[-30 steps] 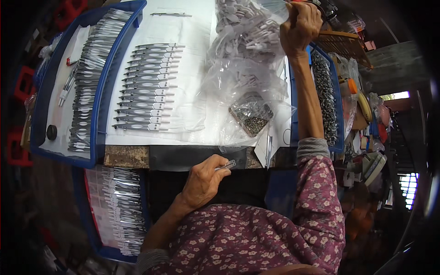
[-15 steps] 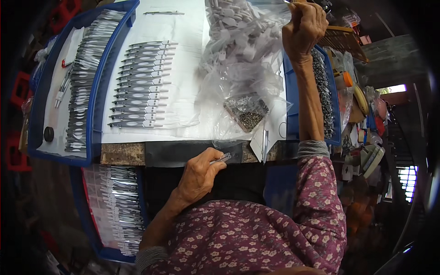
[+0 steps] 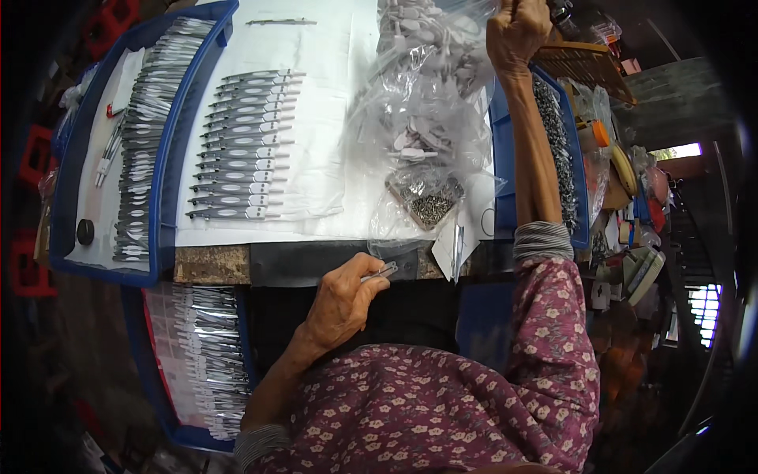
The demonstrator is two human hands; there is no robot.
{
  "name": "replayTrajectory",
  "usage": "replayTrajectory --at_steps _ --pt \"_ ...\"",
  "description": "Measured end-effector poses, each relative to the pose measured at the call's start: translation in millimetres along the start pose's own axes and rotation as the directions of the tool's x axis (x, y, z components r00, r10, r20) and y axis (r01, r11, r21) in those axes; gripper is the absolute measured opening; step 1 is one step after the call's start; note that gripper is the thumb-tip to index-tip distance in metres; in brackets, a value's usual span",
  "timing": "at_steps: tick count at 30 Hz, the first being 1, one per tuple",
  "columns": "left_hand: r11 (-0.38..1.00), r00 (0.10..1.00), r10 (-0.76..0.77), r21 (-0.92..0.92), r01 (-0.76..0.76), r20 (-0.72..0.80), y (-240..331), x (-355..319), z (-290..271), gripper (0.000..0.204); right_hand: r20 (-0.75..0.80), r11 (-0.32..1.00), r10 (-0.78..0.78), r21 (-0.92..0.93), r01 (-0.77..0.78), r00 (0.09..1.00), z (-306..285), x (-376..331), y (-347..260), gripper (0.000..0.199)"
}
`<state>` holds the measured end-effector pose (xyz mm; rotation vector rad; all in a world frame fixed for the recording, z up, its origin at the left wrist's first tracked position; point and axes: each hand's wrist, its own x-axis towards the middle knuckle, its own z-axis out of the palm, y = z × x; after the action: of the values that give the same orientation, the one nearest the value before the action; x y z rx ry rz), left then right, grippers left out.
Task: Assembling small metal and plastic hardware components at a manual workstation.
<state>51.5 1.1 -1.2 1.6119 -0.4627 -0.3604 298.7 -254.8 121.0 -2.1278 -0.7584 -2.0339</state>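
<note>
My left hand (image 3: 341, 300) sits at the near edge of the workbench, pinching a small flat metal piece (image 3: 381, 272) between thumb and fingers. My right hand (image 3: 517, 31) is stretched far forward at the top of the view, fingers closed on something beside a clear plastic bag (image 3: 430, 95) full of small grey metal parts; what it grips is hidden. A neat row of finished grey metal tools (image 3: 241, 146) lies on white paper (image 3: 332, 71) to the left of the bag. A small clear tray of tiny screws (image 3: 430, 201) rests just below the bag.
A blue tray (image 3: 162, 174) at left holds many more metal pieces (image 3: 142, 142). Another blue bin (image 3: 201, 355) below the bench is stacked with similar parts. A blue bin of dark small parts (image 3: 557, 150) stands at right, with cluttered items (image 3: 632, 237) beyond it.
My right hand has reached a little farther forward, toward the top edge. My left hand has stayed at the bench edge holding the metal piece.
</note>
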Motion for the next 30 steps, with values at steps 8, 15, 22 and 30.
replayTrajectory --at_steps 8,15,22,30 --pt "0.999 0.999 -0.048 0.012 0.047 0.012 -2 0 -1 0.011 0.158 0.992 0.123 -0.047 -0.117 0.980 39 -12 3 0.009" --pt "0.999 0.999 -0.042 0.020 0.041 0.017 -2 0 2 0.011 0.332 0.972 0.214 -0.162 -0.168 0.919 67 -42 23 0.011" --pt "1.000 1.000 -0.020 0.009 0.020 -0.010 -1 -2 2 0.010 0.616 0.970 0.242 -0.146 -0.194 0.749 57 -74 32 0.009" --pt "0.999 0.998 0.027 0.024 -0.026 -0.052 0 -3 1 0.009 0.898 0.719 -0.029 0.324 -0.615 0.439 -50 -11 -48 0.014"
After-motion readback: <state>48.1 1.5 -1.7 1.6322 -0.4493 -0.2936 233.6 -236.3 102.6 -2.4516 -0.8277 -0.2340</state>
